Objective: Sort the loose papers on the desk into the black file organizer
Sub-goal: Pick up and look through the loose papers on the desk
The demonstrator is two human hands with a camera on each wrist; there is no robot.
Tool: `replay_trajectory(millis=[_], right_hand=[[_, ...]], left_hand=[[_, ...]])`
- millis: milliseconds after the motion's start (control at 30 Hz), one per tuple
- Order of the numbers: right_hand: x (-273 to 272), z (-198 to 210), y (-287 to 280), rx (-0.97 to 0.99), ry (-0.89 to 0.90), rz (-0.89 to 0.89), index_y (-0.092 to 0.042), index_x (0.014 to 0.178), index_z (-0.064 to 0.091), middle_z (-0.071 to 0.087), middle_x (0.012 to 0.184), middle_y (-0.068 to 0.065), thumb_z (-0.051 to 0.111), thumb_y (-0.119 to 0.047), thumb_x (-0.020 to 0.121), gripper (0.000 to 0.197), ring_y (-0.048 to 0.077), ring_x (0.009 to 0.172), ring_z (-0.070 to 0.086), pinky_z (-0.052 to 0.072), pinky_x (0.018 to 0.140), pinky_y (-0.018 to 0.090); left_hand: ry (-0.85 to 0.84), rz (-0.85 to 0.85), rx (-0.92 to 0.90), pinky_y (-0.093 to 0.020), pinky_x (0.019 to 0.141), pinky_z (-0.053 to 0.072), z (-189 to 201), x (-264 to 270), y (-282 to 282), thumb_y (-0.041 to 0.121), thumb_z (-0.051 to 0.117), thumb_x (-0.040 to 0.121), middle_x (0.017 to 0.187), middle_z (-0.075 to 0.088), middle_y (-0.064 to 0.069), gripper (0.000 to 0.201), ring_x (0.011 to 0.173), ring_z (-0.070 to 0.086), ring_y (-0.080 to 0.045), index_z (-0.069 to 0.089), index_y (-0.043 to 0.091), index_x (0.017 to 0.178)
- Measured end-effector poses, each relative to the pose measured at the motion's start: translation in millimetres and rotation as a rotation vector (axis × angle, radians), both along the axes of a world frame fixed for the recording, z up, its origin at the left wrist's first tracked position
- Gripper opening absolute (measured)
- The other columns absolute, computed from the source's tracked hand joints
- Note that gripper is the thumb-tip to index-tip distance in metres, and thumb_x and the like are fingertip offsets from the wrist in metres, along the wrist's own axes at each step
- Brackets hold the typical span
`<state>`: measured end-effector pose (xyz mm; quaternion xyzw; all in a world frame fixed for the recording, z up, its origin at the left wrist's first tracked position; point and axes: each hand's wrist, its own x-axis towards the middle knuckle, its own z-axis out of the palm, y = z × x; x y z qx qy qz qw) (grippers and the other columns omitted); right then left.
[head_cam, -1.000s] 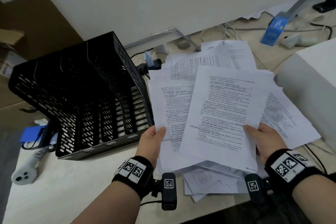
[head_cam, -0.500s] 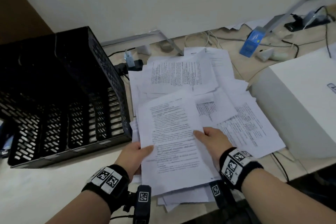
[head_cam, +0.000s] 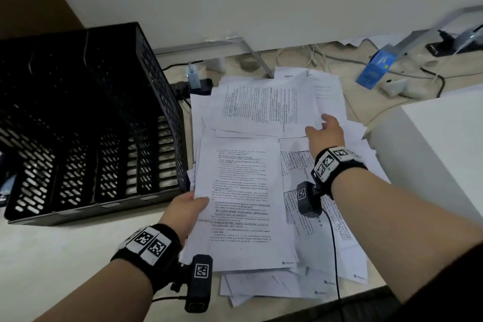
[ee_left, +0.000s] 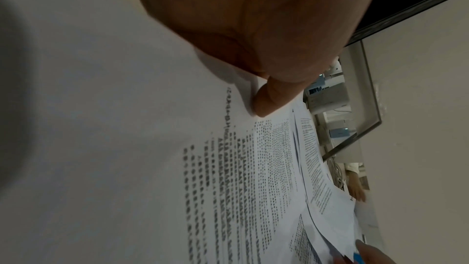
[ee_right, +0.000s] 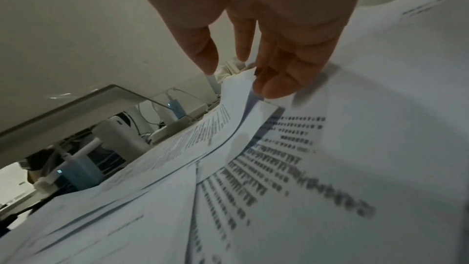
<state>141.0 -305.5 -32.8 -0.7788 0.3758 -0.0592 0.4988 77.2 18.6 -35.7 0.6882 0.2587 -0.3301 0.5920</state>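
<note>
The black mesh file organizer (head_cam: 91, 117) stands at the left of the desk, its slots facing me. Loose printed papers (head_cam: 339, 230) lie in a spread pile to its right. My left hand (head_cam: 189, 204) grips a sheaf of sheets (head_cam: 243, 204) by its left edge, thumb (ee_left: 269, 99) on top, low over the pile. My right hand (head_cam: 322, 129) reaches forward to a sheet at the back (head_cam: 264, 107). Its fingers (ee_right: 279, 83) are spread and touch that sheet's slightly lifted right edge, without closing on it.
A large white box (head_cam: 444, 151) stands close on the right of the pile. Behind the papers are cables, a charger on a power strip (head_cam: 193, 78), a metal bracket (head_cam: 251, 52) and a blue carton (head_cam: 376, 68). Bare desk (head_cam: 65, 256) lies at the front left.
The sheaf came down from in front of me onto the pile. My right hand let go of it and moved forward to the back sheet. The left hand kept its hold.
</note>
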Motion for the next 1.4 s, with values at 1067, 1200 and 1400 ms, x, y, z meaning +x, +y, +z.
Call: replay_trajectory(millis=[1067, 1200, 1400], right_hand=[[-138.2, 36.8, 93.9, 0.602, 0.527, 0.620, -0.008, 0.090, 0.067, 0.075, 0.078, 0.003, 0.063, -0.037, 0.094, 0.030, 0.011, 0.046, 0.044, 0.026, 0.040, 0.019], [-125.4, 50.6, 76.3, 0.528, 0.532, 0.652, -0.010, 0.086, 0.077, 0.071, 0.068, 0.003, 0.044, -0.072, 0.092, 0.070, 0.012, 0.045, 0.047, 0.029, 0.041, 0.021], [-90.3, 37.2, 21.8, 0.012, 0.151, 0.054, -0.008, 0.085, 0.067, 0.062, 0.078, 0.005, 0.048, -0.038, 0.100, 0.039, 0.025, 0.076, 0.058, 0.038, 0.060, 0.027]], left_hand=[[-0.001, 0.161, -0.127, -0.056, 0.093, 0.055, -13.0, -7.0, -33.7, 0.043, 0.088, 0.067, 0.107, 0.078, -0.008, 0.048, 0.099, 0.074, -0.034, 0.073, 0.022, 0.107], [-0.025, 0.203, -0.070, -0.062, 0.093, 0.053, -20.6, -1.2, -31.7, 0.011, 0.077, 0.081, 0.106, 0.076, -0.020, 0.028, 0.095, 0.072, -0.040, 0.069, 0.007, 0.108], [-0.095, 0.132, -0.004, -0.050, 0.085, 0.055, -25.5, 2.1, -20.8, 0.003, 0.064, 0.081, 0.097, 0.075, -0.020, 0.021, 0.088, 0.072, -0.038, 0.072, 0.007, 0.101]])
